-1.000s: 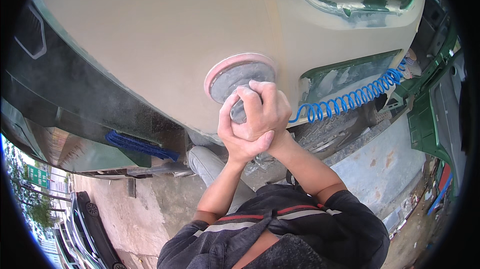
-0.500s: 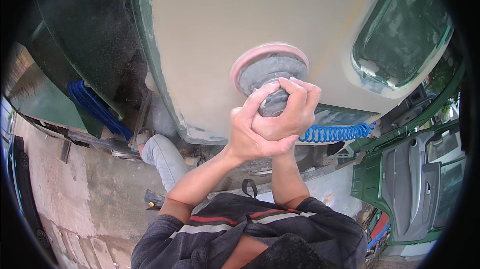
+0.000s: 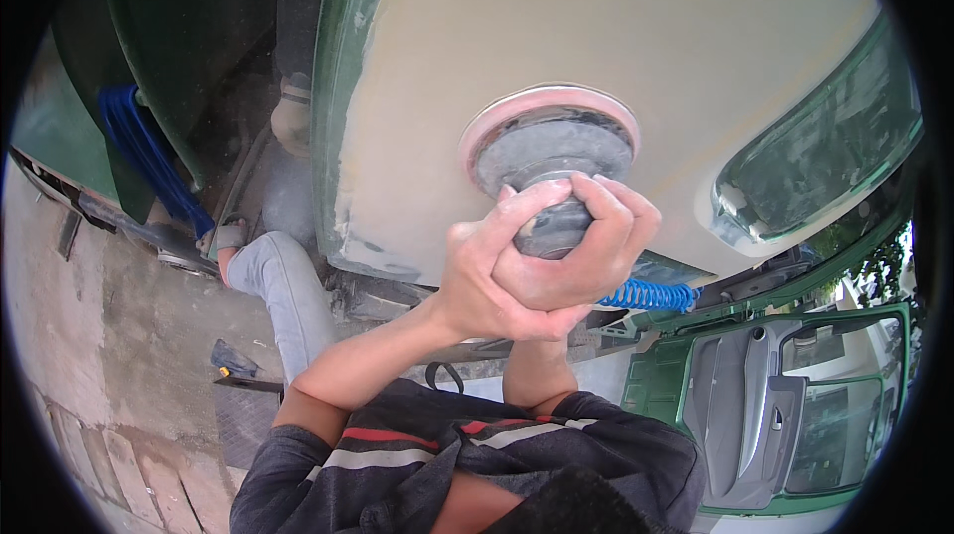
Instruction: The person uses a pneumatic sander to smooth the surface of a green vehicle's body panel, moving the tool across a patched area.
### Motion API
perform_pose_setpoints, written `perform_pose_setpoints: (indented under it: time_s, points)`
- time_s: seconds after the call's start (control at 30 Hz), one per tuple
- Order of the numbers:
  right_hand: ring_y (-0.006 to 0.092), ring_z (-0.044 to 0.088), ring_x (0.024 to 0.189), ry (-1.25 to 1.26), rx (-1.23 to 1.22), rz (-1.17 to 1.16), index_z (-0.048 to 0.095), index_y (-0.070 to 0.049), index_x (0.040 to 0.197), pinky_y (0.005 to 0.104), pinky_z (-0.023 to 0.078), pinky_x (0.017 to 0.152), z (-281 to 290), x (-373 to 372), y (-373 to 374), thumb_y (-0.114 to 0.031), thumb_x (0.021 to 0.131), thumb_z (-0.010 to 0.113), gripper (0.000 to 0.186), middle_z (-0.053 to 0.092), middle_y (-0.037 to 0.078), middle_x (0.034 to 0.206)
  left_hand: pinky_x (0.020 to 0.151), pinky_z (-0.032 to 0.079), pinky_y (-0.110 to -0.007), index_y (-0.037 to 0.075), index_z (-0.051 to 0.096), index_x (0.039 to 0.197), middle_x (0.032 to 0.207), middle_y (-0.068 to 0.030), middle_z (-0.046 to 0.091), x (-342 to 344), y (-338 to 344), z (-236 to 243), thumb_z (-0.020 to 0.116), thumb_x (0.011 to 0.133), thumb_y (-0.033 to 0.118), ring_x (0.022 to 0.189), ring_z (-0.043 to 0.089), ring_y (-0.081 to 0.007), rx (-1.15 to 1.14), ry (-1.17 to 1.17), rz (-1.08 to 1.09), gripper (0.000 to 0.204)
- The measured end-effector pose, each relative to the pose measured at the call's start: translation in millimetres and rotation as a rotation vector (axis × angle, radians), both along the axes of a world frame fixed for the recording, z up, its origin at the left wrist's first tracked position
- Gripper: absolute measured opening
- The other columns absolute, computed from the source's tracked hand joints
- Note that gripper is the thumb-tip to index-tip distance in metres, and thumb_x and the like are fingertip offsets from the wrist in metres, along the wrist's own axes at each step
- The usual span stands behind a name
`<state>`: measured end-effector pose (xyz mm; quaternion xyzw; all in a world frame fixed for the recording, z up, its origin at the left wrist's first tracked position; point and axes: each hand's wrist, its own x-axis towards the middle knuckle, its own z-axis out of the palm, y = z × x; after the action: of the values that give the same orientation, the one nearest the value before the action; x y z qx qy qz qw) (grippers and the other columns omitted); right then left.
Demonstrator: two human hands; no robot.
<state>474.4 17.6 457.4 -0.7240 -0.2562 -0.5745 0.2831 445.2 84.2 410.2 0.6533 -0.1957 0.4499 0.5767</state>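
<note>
You are in an open-air car body workshop: a filler-coated green car panel [image 3: 596, 47], a detached green car door [image 3: 785, 415], a dusty concrete floor [image 3: 109, 335].

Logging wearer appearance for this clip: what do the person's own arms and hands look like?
Both hands, left hand and right hand, are bare, with no gloves, rings or watch visible. Forearms are bare too; dark sleeves are pushed up to the elbows, part of a dark top with red and white stripes.

A detached green car door [image 3: 785, 405] lies beside blue hoses [image 3: 149, 161].
</note>
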Motion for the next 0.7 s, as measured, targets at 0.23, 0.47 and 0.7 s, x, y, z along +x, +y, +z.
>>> perform_pose_setpoints:
  time_s: [0.23,0.47,0.7]
  points:
    - [0.0291,0.061,0.095,0.073,0.018,0.022,0.065,-0.009,0.107,0.0432,0.051,0.074,-40.0,8.0,-22.1,-0.024,0.061,0.092,0.055,0.057,0.011,0.106,0.088,0.061,-0.036,0.000,0.060,0.136,0.115,-0.0198,0.074,-3.0,-11.6,-28.0,0.094,0.062,0.027,0.096,0.077,-0.0291,-0.067,0.125,-0.095,0.086]
    - [0.0320,0.060,0.090,0.058,-0.110,0.104,0.064,-0.007,0.104,0.0458,0.049,0.073,-28.4,-10.5,24.3,-0.015,0.061,0.087,0.050,0.057,0.012,0.101,0.092,0.059,-0.033,-0.001,0.059,0.138,0.122,-0.0191,0.072,-15.4,18.2,-29.7,0.093,0.063,0.028,0.102,0.076,-0.0290,-0.268,-0.013,-0.022,0.087]
    - [0.0310,0.057,0.092,0.036,0.037,-0.007,0.060,-0.006,0.105,0.0458,0.046,0.082,-28.5,-2.5,-1.5,-0.013,0.060,0.092,0.057,0.057,0.010,0.101,0.093,0.059,-0.035,0.001,0.060,0.137,0.114,-0.0181,0.074,-5.5,-4.4,-16.7,0.093,0.061,0.027,0.100,0.076,-0.0281,-0.156,0.121,-0.200,0.087]
